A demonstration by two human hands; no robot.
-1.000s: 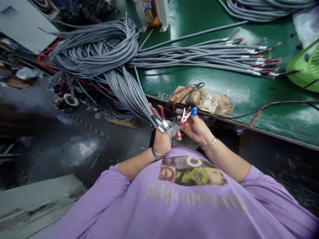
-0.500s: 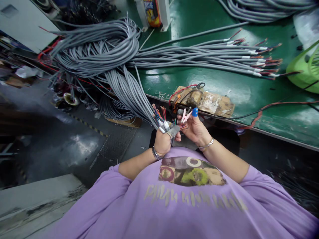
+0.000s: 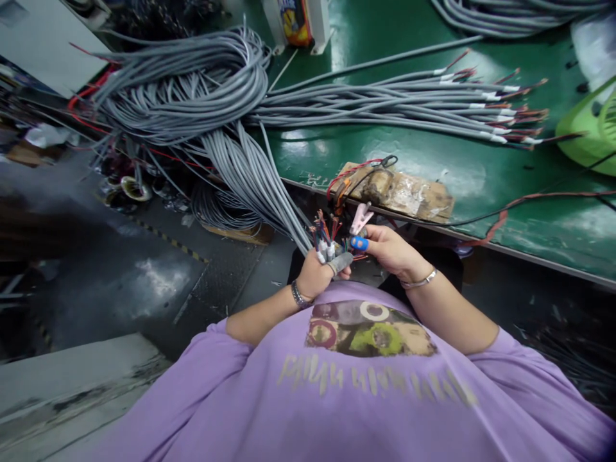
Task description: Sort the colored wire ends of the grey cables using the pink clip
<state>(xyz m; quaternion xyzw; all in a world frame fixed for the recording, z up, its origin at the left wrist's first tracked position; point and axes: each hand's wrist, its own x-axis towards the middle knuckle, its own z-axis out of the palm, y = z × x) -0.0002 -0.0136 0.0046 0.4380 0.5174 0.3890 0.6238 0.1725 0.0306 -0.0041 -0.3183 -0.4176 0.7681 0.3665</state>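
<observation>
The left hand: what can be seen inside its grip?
The left hand holds grey cables near their ends; white sleeves and coloured wires stick out. The fingers cover the gripped part, so the cable count is hidden.

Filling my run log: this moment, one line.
left hand: holds grey cables | right hand: holds pink clip, near wire ends

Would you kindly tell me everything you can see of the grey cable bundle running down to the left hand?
The grey cable bundle consists of many smooth, round cables, apparently plastic-sheathed. It slopes down from the large coil, past the edge of the green table, to the left hand, which grips it near its ends. White bands show there; beyond them, thin cores, some red, splay upward, tips copper-coloured. The right hand is close by; whether it touches the ends is unclear.
</observation>
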